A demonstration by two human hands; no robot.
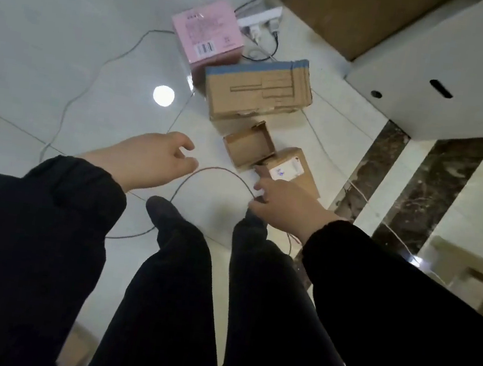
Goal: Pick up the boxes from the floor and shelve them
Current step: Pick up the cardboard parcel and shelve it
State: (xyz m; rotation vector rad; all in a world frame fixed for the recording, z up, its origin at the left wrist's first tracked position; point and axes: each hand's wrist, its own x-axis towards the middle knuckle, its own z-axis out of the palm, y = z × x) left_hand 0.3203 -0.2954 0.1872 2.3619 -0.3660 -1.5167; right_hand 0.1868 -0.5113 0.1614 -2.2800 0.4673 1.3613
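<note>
Four boxes lie in a row on the white tiled floor: a pink box (pixel 208 34) farthest away, a large brown carton with blue tape (pixel 258 89), a small open-topped cardboard box (pixel 249 147), and a small sealed box with a white label (pixel 292 169) nearest. My right hand (pixel 283 203) reaches down beside the labelled box, index finger touching its near corner, fingers apart and holding nothing. My left hand (pixel 148 160) hovers left of the small boxes, fingers loosely spread and empty.
Thin cables (pixel 220 170) snake across the floor between my hands and past my feet. A white power strip (pixel 260 18) lies behind the pink box. A white cabinet (pixel 448 71) and a big brown carton (pixel 355 11) stand at the upper right. Dark marble strip (pixel 422 186) on the right.
</note>
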